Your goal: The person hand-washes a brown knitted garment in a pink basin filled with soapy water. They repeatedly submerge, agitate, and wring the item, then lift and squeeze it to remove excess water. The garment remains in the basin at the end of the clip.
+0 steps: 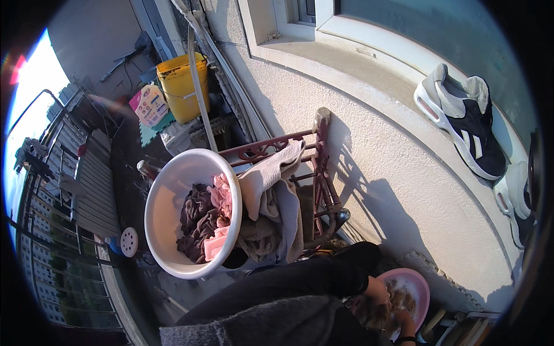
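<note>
At the lower right, a pink basin (423,288) holds white suds and a wet brown cloth (402,298). My left hand (378,290), coming out of a black sleeve, reaches over the basin's near side with its fingers closed on the cloth. Lower down, my right hand (406,320), with a dark band at the wrist, curls into the same cloth. Suds and cloth partly hide the fingertips of both hands. A large white tub (156,230) to the left contains dark garments (197,216) and pink garments (222,196).
Beside the tub, a maroon metal frame (322,173) carries beige and grey towels (268,179). A yellow bucket (183,95) stands farther back near pipes. Black-and-white sneakers (470,124) rest on the window ledge (346,66). A balcony railing (57,230) runs along the left.
</note>
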`<state>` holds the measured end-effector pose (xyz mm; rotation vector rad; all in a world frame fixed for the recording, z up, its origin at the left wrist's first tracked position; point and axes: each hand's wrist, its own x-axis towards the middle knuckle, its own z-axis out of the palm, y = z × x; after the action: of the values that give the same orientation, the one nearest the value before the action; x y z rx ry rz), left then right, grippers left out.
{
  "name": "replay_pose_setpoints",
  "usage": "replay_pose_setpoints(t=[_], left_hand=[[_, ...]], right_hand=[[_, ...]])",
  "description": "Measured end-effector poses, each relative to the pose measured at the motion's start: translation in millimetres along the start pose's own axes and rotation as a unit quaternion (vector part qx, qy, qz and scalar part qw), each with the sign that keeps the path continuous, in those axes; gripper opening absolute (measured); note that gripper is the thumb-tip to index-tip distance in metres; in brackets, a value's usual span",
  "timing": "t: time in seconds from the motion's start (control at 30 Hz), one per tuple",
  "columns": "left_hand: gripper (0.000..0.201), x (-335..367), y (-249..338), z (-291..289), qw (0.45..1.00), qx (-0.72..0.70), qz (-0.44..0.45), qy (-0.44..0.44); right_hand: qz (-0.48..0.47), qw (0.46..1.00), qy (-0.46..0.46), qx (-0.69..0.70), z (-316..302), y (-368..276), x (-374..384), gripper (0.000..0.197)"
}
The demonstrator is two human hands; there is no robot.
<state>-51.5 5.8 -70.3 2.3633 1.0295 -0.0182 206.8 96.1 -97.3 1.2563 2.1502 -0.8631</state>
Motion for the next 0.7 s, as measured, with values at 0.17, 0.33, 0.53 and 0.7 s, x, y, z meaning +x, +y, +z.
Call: replay_pose_setpoints(t=[0.17,0.33,0.53,0.7], left_hand=[[0.045,-2.0,7.7,0.7,0.992,0.07,-0.057,-0.087],[0.044,-36.5,25.1,-18.1,0.994,0.023,-0.096,-0.044],[0.034,-42.7,28.8,-18.4,0.997,-0.002,-0.07,-0.022],[0.04,-38.3,28.9,-11.0,0.998,0.04,-0.048,0.016]], right_hand=[[0.038,0.999,0.009,-0.006,-2.9,-8.0,-13.9,0.052],[0.057,0.998,0.023,-0.002,1.4,-8.1,-20.9,0.053],[0.071,0.996,0.05,0.015,10.2,-5.2,-29.8,0.054],[0.093,0.986,0.128,0.056,15.5,-24.2,-64.1,0.053]])
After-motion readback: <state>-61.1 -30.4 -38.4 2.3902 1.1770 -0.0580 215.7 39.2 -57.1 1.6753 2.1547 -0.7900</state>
